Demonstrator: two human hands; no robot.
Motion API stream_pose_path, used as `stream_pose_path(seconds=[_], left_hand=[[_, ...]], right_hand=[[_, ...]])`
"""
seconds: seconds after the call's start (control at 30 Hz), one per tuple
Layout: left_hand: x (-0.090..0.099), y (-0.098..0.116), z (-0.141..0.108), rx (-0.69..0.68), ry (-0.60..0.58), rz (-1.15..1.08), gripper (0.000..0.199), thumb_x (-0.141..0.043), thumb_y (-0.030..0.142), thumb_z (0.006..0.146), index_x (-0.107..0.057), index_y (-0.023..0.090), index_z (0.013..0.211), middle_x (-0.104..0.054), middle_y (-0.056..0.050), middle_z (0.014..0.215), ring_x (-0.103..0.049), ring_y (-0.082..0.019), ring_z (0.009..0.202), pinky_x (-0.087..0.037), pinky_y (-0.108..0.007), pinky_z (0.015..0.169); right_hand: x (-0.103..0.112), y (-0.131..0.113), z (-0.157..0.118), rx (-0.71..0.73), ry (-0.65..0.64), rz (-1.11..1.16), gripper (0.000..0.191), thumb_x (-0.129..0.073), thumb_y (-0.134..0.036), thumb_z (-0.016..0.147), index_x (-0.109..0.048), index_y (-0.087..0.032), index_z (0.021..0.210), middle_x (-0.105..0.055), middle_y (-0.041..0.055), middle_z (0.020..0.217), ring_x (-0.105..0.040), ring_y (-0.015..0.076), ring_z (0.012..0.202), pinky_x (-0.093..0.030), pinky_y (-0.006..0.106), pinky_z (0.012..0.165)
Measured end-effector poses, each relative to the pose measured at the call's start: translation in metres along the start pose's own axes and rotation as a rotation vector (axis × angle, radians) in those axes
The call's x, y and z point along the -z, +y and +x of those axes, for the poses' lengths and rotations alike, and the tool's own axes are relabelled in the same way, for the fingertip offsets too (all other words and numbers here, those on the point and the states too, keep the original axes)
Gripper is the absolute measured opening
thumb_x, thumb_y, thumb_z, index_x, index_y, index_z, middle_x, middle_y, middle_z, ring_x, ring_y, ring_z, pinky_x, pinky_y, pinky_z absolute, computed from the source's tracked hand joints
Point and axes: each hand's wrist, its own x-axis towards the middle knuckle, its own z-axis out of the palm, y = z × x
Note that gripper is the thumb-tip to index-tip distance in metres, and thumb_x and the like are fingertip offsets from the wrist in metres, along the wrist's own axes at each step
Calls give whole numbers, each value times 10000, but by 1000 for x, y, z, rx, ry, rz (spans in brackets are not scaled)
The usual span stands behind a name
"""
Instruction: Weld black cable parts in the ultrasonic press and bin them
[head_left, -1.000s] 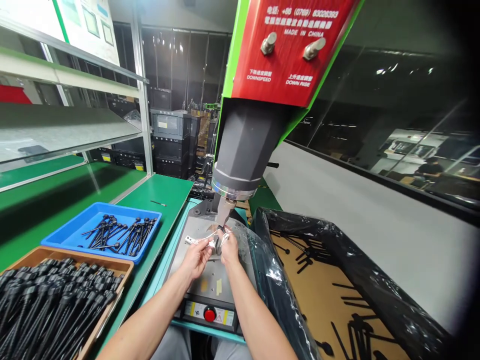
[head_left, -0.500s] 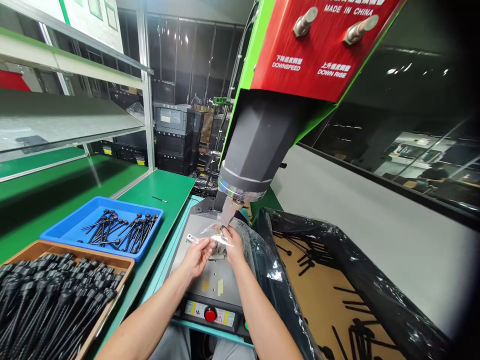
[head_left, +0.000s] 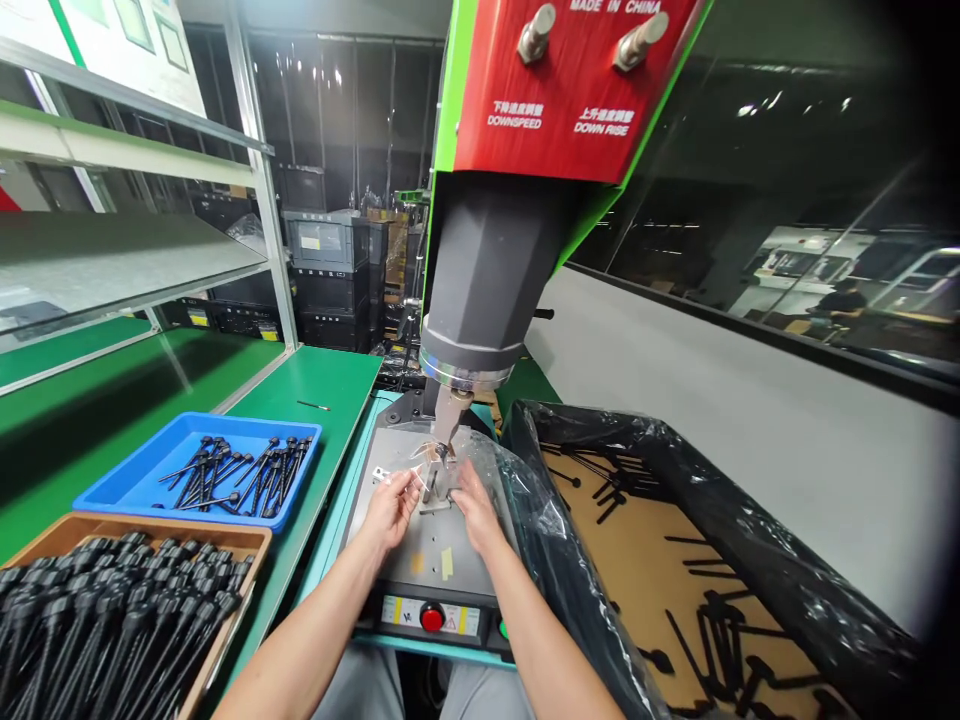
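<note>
Fixture [head_left: 433, 494], metal, sits btwn the hands on the grey base plate [head_left: 401, 545], toward its far edge, under the pale horn [head_left: 451, 412] of the press head [head_left: 480, 270]. Small dark part [head_left: 442, 451] is right by the horn tip, above the fixture; too small to tell what it touches. L hand [head_left: 388, 512], on the plate's left half, has a narrow grip: thumb & fingertips close together just beside the fixture; can't tell if anything's pinched. White strip [head_left: 381, 474] shows just past those fingers, toward the plate's left edge. R hand [head_left: 478, 508], toward the right edge, has a wide grip, fingers extended & blurry, nothing seen in it. Red button [head_left: 432, 618] is below the plate's near edge. Left: green counter [head_left: 337, 385] w/ blue tray [head_left: 154, 485] nr its right edge, black stemmed pieces [head_left: 210, 470] inside; brown tray [head_left: 169, 525], heaped w/ more, closer to the person. Right: box w/ black liner [head_left: 720, 500], similar pieces on its tan bottom.
</note>
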Motion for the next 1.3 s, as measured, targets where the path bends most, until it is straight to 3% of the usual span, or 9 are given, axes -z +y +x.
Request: stream_pose_path(seconds=[0.13, 0.23, 0.3, 0.5, 0.63, 0.8, 1.0, 1.13, 1.3], left_hand=[[-1, 4, 12, -51, -28, 47, 146, -745, 96, 729, -641, 135, 822, -730, -98, 1010, -711, -145, 780, -582, -172, 594], [-12, 15, 29, -96, -65, 103, 165, -771, 109, 689, -615, 144, 734, -707, -110, 1114, -701, -175, 899, -583, -228, 700], [-26, 26, 41, -114, -85, 136, 185, -784, 101, 660, -606, 140, 695, -700, -122, 1132, -694, -192, 932, -573, -265, 759], [-59, 54, 56, -271, -207, 178, 263, -787, 25, 612, -555, 139, 565, -589, -121, 1337, -568, -249, 1207, -506, -302, 946], [-46, 50, 57, -319, -202, 170, 201, -738, 13, 632, -598, 157, 640, -492, -59, 1445, -463, -271, 1313, -486, -398, 1009], [-25, 48, 60, -295, -165, 201, 185, -721, 58, 669, -572, 158, 624, -415, -33, 1505, -373, -287, 1373, -467, -434, 1029], [-18, 46, 57, -276, -157, 232, 258, -768, 116, 664, -525, 148, 581, -479, -57, 1447, -508, -264, 1260, -524, -385, 945], [-16, 37, 57, -218, -94, 269, 203, -793, 141, 655, -591, 143, 682, -616, -98, 1252, -653, -196, 999, -572, -318, 802], [-14, 28, 52, -186, -14, 318, 221, -812, 132, 648, -618, 136, 753, -678, -69, 999, -664, -125, 794, -561, -233, 672]], right_hand=[[17, -14, 0, -18, -94, 189, 617, -800, -352, 615, -620, -337, 1205, -524, 54, 1405, -453, 265, 1314, -409, 460, 1027], [17, -35, 29, -45, 44, 259, 397, -677, -561, 716, -681, -263, 978, -624, 114, 1221, -574, 296, 1163, -470, 509, 960], [14, -52, 53, -17, 105, 249, 344, -650, -559, 743, -675, -244, 879, -636, 132, 1161, -587, 306, 1125, -483, 512, 943], [4, -86, 78, 218, 162, 274, 373, -571, -519, 833, -646, -287, 1116, -566, 35, 1343, -446, 241, 1299, -435, 430, 1017], [10, -71, 67, 145, 184, 309, 297, -634, -445, 780, -676, -254, 1003, -590, 61, 1308, -459, 284, 1292, -460, 481, 985], [25, -52, 60, -5, 179, 387, 173, -650, -371, 766, -659, -227, 861, -678, 98, 1103, -653, 285, 1038, -524, 483, 918], [31, -55, 51, -83, 187, 454, 109, -574, -273, 863, -629, -179, 853, -708, 115, 977, -704, 240, 913, -554, 420, 900], [34, -63, 50, -95, 217, 498, 138, -506, -245, 926, -607, -160, 885, -719, 111, 944, -712, 215, 885, -578, 377, 865], [38, -69, 51, -100, 247, 536, 272, -378, -315, 1001, -599, -168, 945, -716, 99, 932, -715, 192, 870, -592, 349, 839]])
